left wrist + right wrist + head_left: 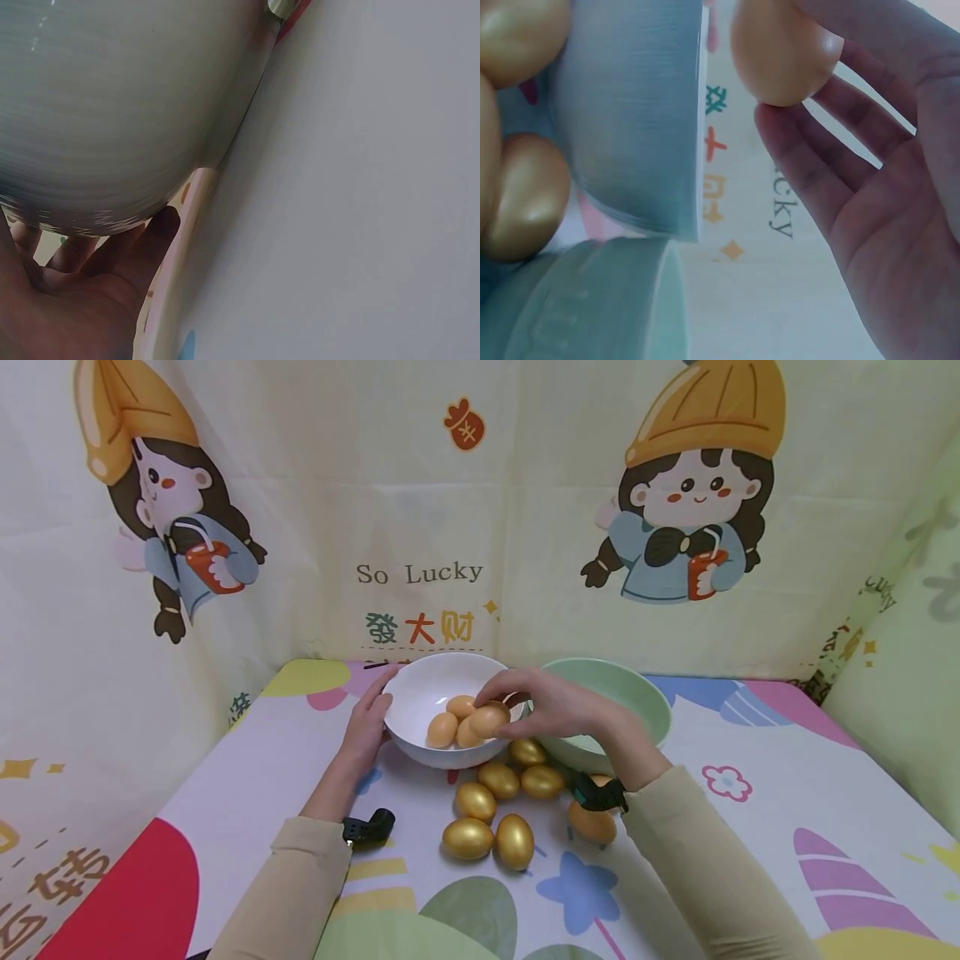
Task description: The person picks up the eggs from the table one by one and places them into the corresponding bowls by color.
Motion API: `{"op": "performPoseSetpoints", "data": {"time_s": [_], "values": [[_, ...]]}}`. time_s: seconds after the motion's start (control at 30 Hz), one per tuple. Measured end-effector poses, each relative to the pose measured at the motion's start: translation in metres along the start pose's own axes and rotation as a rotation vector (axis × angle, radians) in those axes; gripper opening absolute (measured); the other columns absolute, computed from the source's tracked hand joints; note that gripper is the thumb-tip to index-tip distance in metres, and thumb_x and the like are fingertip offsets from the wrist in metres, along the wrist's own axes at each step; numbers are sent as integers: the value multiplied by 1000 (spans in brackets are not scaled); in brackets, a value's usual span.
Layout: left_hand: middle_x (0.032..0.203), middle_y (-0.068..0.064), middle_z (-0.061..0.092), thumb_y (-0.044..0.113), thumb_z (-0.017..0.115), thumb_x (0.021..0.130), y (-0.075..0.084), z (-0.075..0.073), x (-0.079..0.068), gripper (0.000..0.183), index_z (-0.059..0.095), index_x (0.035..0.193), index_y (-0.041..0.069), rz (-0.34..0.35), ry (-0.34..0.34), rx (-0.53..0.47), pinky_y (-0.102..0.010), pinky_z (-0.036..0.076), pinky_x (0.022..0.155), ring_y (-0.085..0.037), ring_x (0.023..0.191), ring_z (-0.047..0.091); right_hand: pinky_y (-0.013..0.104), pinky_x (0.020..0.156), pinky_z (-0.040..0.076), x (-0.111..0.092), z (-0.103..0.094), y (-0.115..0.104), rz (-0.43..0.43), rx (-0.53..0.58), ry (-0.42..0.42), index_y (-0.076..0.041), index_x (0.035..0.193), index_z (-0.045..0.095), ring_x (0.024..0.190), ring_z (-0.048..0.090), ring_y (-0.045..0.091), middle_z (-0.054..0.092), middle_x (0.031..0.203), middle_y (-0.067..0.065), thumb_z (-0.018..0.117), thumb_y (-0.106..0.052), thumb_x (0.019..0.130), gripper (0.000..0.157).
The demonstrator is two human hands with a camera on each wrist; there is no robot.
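A white bowl (420, 750) stands at the back of the table, and my left hand (365, 727) grips its left side, fingers round the outer wall. Inside it lie several brown eggs (442, 729). Between thumb and fingertips, my right hand (558, 702) pinches another brown egg (490, 720) over the bowl's right part. From the right wrist view, this egg (780, 52) shows above the white bowl's rim (702, 150). Several golden eggs (476, 802) lie on the table in front of the bowl.
A green bowl (637, 702) stands right beside the white one, partly behind my right forearm. Brown eggs (592, 822) lie under my right wrist, partly hidden by the wrist camera (597, 792). A printed cloth (555, 527) hangs behind the table.
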State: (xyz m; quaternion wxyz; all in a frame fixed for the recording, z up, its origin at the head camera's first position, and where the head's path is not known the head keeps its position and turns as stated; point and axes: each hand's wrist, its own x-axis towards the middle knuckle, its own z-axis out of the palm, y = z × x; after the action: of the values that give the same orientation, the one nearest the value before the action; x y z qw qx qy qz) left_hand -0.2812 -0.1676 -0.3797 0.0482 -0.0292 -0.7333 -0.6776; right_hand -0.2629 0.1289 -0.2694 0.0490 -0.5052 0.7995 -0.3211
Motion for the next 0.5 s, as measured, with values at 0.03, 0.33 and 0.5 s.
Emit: {"op": "performPoseSetpoints", "data": {"time_s": [0.03,0.33,0.5], "values": [[154,-1,44,29,38,105,0,0,0,53,37,158,29,0,1,-1,-26,51,86,-28,123,53,33,95,51,4,0,1,-3,8,2,-8,119,71,106,61,16,66,116,-1,76,-5,87,32],[155,0,43,29,38,106,1,1,-1,52,37,158,29,-7,3,0,-27,52,86,-28,125,53,31,97,49,32,8,15,112,33,-54,-5,122,70,106,62,19,66,119,0,73,-3,89,33],[155,-1,43,29,39,106,0,1,-1,52,38,157,30,-4,3,-2,-25,52,85,-28,125,54,31,98,49,42,11,23,171,39,-75,-6,124,69,108,61,20,67,119,1,72,-3,90,34]]}}
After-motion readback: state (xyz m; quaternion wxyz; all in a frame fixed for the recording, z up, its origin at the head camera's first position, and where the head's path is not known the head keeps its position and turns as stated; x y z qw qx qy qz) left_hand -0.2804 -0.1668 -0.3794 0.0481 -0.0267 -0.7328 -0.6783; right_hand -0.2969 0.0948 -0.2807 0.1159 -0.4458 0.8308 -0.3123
